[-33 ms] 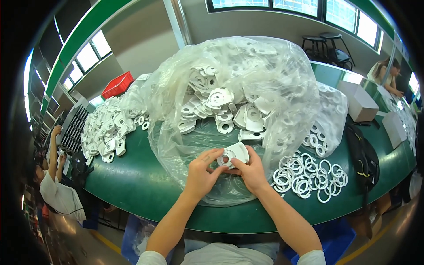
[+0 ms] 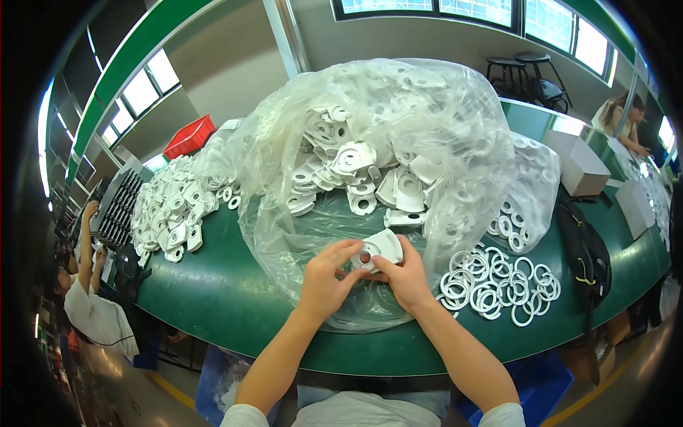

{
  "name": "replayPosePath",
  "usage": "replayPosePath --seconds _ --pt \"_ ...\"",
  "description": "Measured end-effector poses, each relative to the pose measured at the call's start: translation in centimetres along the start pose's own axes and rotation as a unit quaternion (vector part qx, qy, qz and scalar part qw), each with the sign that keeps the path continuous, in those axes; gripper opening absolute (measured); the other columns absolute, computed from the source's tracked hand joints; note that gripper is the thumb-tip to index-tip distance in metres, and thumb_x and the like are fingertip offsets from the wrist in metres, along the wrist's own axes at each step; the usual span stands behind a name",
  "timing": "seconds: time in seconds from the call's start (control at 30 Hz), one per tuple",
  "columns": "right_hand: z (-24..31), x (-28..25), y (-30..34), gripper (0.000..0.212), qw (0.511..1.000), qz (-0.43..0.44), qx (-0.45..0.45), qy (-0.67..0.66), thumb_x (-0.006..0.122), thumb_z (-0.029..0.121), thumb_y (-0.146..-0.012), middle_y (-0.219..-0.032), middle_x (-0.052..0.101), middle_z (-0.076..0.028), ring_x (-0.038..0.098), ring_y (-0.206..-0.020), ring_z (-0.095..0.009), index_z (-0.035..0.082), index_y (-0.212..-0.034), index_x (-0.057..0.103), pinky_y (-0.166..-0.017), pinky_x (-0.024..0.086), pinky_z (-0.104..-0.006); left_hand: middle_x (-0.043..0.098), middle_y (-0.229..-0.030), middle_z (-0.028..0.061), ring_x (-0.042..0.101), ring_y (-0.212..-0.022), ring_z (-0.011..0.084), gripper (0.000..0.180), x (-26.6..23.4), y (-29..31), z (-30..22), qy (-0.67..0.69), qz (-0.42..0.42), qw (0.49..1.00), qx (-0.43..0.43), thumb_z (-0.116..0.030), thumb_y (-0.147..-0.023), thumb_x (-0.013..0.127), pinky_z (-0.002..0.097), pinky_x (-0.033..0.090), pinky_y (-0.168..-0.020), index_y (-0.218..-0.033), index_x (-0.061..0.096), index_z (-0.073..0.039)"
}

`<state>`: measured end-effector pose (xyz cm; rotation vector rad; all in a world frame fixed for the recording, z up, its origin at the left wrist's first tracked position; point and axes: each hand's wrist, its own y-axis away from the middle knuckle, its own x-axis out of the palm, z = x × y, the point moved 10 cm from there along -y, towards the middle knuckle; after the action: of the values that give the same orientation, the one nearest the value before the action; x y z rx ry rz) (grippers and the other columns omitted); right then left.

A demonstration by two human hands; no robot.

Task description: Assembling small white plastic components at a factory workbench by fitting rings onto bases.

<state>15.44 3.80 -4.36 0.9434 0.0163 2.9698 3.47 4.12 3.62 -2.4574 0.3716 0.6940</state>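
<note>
Both of my hands hold one white plastic part (image 2: pixel 379 249), a flat curved piece with a round hole. My left hand (image 2: pixel 327 276) pinches its left side, with fingertips at the hole. My right hand (image 2: pixel 408 280) grips its lower right edge. The part hovers over the front lip of a big clear plastic bag (image 2: pixel 441 135) that is spread open on the green table (image 2: pixel 213 299). Inside the bag lies a heap of similar white parts (image 2: pixel 356 171).
Several loose white rings (image 2: pixel 498 285) lie right of my hands, and a pile of white parts (image 2: pixel 171 213) lies to the left. A black backpack (image 2: pixel 587 249), grey boxes (image 2: pixel 580 167) and a red bin (image 2: pixel 191 136) are nearby. One person (image 2: pixel 92 313) stands at the left, another (image 2: pixel 622 117) sits far right.
</note>
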Motion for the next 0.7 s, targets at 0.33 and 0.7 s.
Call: replayPosePath --seconds 0.33,0.7 --pt "0.5 0.0 0.2 0.036 0.997 -0.016 -0.009 0.080 0.057 -0.003 -0.085 -0.110 0.058 -0.011 0.063 -0.098 -0.021 0.002 -0.118 0.044 -0.072 0.058 -0.0327 0.058 -0.119 0.0101 0.061 -0.098 0.0161 0.046 0.1 0.3 0.2 0.100 0.008 0.994 -0.047 0.004 -0.072 0.071 0.0247 0.057 -0.067 -0.116 0.062 -0.006" --pt "0.4 0.8 0.1 0.029 0.997 0.005 -0.012 0.083 0.054 0.005 -0.090 -0.109 0.056 -0.013 0.062 -0.094 -0.022 -0.001 -0.116 0.043 -0.070 0.060 -0.0353 0.061 -0.102 0.0079 0.061 -0.088 0.0166 0.028 -1.6 0.4 1.2 0.055 -0.080 0.995 -0.003 0.006 -0.073 0.070 0.0280 0.052 -0.069 -0.099 0.064 -0.002"
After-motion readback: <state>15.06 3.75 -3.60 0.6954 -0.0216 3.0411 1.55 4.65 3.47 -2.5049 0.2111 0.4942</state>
